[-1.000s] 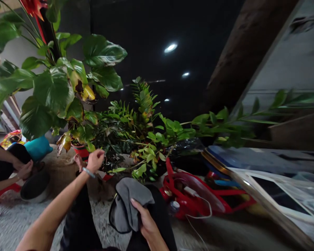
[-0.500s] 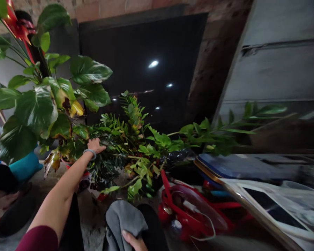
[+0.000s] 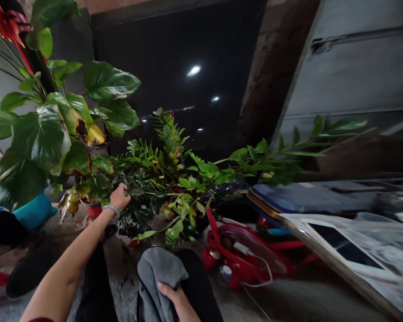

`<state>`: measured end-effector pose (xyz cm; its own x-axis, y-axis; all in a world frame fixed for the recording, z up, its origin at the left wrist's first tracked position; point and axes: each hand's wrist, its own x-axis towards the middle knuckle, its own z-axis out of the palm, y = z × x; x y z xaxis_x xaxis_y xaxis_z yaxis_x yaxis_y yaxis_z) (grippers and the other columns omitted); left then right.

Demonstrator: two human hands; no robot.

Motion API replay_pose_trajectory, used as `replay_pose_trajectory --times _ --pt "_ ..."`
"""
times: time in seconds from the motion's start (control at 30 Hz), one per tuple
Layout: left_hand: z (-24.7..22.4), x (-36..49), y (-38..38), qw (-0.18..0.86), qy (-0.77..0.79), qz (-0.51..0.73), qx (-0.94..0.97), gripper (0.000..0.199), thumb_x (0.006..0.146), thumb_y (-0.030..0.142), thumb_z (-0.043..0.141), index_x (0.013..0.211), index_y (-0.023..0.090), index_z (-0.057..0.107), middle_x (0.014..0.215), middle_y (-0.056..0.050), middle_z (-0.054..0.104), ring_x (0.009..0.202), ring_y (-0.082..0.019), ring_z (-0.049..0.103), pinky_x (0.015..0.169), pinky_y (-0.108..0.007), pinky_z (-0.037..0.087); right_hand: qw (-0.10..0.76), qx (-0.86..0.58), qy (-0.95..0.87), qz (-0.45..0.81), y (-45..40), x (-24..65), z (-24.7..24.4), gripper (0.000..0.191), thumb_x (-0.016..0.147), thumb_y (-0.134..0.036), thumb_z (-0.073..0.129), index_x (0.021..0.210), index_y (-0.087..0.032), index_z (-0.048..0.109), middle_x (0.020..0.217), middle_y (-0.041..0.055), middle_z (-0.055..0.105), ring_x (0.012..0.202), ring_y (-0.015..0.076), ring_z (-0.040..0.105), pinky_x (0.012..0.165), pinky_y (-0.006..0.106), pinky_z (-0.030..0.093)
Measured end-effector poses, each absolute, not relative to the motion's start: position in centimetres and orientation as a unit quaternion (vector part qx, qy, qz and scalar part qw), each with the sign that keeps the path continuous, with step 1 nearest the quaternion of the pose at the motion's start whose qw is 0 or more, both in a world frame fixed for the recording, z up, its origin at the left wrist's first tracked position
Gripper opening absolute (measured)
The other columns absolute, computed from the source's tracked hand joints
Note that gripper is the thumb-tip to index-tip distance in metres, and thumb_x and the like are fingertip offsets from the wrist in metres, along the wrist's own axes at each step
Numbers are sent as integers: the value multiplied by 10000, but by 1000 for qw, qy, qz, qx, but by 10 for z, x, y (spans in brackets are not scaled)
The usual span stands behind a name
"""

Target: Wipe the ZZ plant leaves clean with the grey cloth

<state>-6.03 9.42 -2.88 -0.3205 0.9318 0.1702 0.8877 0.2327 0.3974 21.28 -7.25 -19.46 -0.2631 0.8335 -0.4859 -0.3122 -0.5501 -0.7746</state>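
My left hand (image 3: 120, 197), with a bracelet at the wrist, reaches out to the dark-leaved plant (image 3: 144, 203) in the middle. Its fingers are curled in at the edge of the foliage; what they pinch, if anything, is hidden. A grey cloth (image 3: 159, 273) lies bunched over my right knee. My right hand (image 3: 178, 300) grips it, thumb on top. Left of my left hand grows a tall plant with broad leaves (image 3: 42, 134), some yellow and brown, above a red pot (image 3: 93, 209). Lighter green stems (image 3: 184, 208) spread to the right.
A red plastic basket (image 3: 235, 273) with a white cable (image 3: 267, 268) stands at my right. Beyond it are a blue padded board (image 3: 298, 199) and a white-framed panel (image 3: 345, 250). A dark glossy panel (image 3: 174, 67) stands behind the plants. Another person's teal-clothed limb (image 3: 35, 203) is at left.
The view has tilted and shifted slightly. My left hand has drawn a little back from the foliage, its fingers curling more. My right hand keeps hold of the grey cloth.
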Motion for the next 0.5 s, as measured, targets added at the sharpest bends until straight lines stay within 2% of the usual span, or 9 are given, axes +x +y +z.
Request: replay_pose_trajectory --times 0.17,0.27,0.37,0.43,0.5 --pt "-56 -51 83 47 767 294 568 315 780 155 607 1071 238 523 932 -24 681 907 -222 667 810 -316 464 392 -475 -279 737 -74 212 -186 563 436 -429 925 955 -271 776 1103 55 787 1399 360 496 1161 435 393" --pt "-81 -49 76 40 739 341 580 345 746 108 594 1057 239 526 976 -22 672 947 -213 654 860 -324 477 396 -468 -282 738 -73 217 -168 598 435 -404 922 998 -263 776 1096 68 788 1333 384 562 1124 459 434" --pt "-104 -51 68 40 707 357 609 386 707 56 579 1054 223 542 1087 -58 666 1041 -222 637 928 -343 482 423 -446 -289 734 -58 216 -120 615 407 -395 933 975 -215 778 1004 86 803 1202 397 651 1067 480 490" --pt "-115 -52 62 49 691 362 624 394 705 45 573 1062 210 561 1138 -82 663 1083 -235 629 956 -358 482 463 -431 -275 724 -36 206 -75 571 367 -381 941 886 -208 776 915 85 810 1108 390 695 1009 477 536" --pt "-122 -55 57 60 678 373 631 372 734 63 569 1079 203 583 1162 -95 669 1100 -242 628 965 -360 486 528 -375 -262 715 -10 187 -34 517 389 -381 928 853 -222 766 926 72 813 1041 361 723 945 462 580"
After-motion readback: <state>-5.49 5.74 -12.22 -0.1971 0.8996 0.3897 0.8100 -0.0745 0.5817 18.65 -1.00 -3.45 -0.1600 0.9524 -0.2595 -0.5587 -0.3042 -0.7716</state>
